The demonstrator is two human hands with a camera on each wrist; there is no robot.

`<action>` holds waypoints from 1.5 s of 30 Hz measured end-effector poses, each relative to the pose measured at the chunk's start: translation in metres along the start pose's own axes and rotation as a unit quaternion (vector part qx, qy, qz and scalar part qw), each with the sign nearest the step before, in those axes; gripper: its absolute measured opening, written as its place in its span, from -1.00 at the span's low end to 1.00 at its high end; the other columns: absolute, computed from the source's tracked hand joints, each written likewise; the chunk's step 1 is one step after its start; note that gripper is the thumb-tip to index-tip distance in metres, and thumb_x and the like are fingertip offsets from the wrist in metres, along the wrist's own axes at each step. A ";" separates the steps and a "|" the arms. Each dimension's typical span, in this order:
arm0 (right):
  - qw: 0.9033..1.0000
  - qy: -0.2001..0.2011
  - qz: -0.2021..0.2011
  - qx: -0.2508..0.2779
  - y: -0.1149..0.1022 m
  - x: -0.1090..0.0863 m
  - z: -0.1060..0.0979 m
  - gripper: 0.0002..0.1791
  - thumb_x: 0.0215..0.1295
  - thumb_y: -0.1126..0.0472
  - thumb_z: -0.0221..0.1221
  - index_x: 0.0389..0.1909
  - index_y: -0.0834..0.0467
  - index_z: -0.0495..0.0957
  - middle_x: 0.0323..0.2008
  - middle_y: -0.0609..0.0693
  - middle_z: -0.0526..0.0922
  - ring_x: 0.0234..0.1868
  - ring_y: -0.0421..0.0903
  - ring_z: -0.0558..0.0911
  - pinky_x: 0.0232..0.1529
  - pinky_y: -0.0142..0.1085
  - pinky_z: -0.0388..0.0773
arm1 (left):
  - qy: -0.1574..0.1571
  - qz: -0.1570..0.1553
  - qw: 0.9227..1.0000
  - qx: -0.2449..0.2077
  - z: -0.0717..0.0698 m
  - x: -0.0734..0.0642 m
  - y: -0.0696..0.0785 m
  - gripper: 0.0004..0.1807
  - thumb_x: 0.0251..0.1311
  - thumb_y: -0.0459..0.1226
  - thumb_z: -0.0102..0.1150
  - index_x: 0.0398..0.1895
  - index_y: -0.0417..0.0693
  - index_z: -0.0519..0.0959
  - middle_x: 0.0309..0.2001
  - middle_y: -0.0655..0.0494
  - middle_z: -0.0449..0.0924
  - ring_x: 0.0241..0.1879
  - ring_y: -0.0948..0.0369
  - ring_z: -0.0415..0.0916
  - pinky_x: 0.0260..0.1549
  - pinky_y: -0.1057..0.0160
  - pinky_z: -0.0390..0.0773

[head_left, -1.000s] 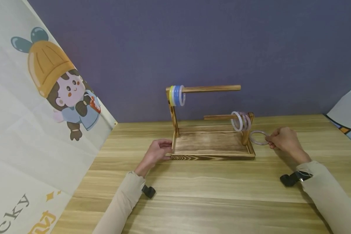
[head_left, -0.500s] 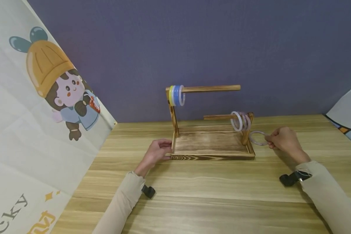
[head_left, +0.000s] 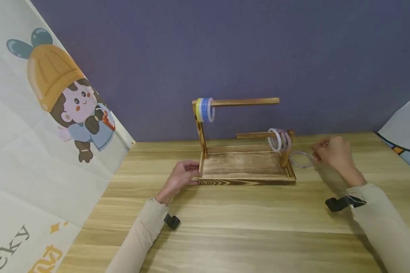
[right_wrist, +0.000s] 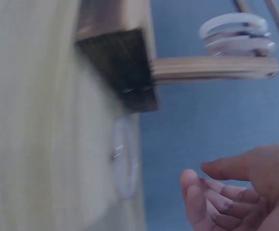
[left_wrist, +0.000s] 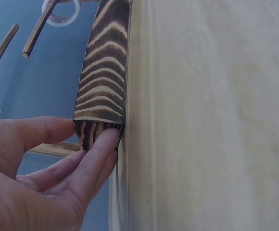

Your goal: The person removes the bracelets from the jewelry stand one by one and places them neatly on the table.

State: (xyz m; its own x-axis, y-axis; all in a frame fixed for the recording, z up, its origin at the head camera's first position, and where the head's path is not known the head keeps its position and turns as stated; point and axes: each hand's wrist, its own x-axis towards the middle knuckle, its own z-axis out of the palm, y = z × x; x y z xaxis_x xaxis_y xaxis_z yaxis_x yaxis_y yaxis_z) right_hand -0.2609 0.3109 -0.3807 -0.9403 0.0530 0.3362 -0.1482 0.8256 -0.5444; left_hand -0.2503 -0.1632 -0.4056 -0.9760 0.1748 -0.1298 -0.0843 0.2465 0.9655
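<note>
A wooden two-bar rack [head_left: 247, 182] with a tray base stands on the table. My left hand [head_left: 181, 176] touches its left end; in the left wrist view the fingers [left_wrist: 94, 161] lie on the dark end face. A pale translucent bangle [head_left: 301, 167] lies flat on the table beside the rack's right end. My right hand [head_left: 335, 153] is just to the right of that bangle, apart from it. In the right wrist view its fingers are loosely bent, a gap shows between thumb and forefinger, and nothing is held.
Yellow, white and blue bangles [head_left: 205, 110] hang at the left end of the upper bar [head_left: 249, 101]. Several white and pale purple bangles [head_left: 276, 150] hang at the right end of the lower bar [head_left: 253, 135]. A dark wall [head_left: 150, 76] rises behind the table.
My right hand has let go of the pale bangle and lifted away from it. The bangle now lies on the table. My left hand stays at the rack's end.
</note>
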 end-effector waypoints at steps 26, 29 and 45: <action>0.976 0.196 -0.098 0.001 -0.117 -0.002 -0.022 -0.72 0.35 0.27 0.21 -0.06 0.42 0.63 -0.14 0.42 0.67 -0.22 0.40 0.59 -0.19 0.32 0.51 | 0.004 -0.001 1.000 0.002 -0.002 -0.001 0.001 -0.59 0.29 -0.50 0.13 0.20 -0.40 0.47 0.07 -0.32 0.54 -0.05 -0.08 0.60 -0.21 0.10 0.79; 0.972 0.202 -0.118 -0.009 -0.128 -0.004 -0.020 -0.73 0.34 0.28 0.22 -0.07 0.42 0.63 -0.16 0.41 0.68 -0.21 0.39 0.59 -0.21 0.31 0.53 | -0.002 -0.002 1.000 0.000 -0.001 -0.001 0.001 -0.59 0.30 -0.49 0.13 0.21 -0.39 0.47 0.09 -0.32 0.53 -0.02 -0.10 0.59 -0.20 0.09 0.79; 0.968 0.203 -0.130 0.064 -0.183 0.021 -0.010 -0.73 0.39 0.25 0.19 -0.04 0.36 0.65 -0.12 0.32 0.71 -0.13 0.28 0.63 -0.02 0.20 0.56 | 0.006 -0.006 1.000 -0.005 0.001 -0.002 0.003 -0.59 0.29 -0.49 0.15 0.20 -0.37 0.49 0.06 -0.28 0.56 -0.07 -0.02 0.62 -0.22 0.11 0.79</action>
State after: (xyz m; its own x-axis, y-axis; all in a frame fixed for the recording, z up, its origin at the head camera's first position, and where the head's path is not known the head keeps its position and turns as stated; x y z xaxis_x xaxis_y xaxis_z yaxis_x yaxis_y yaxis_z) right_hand -0.2502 0.1663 -0.2662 -0.6720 0.0915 0.7349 -0.4238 0.7662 -0.4830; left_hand -0.2485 -0.1620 -0.4030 -0.9773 0.1594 -0.1393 -0.0986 0.2392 0.9660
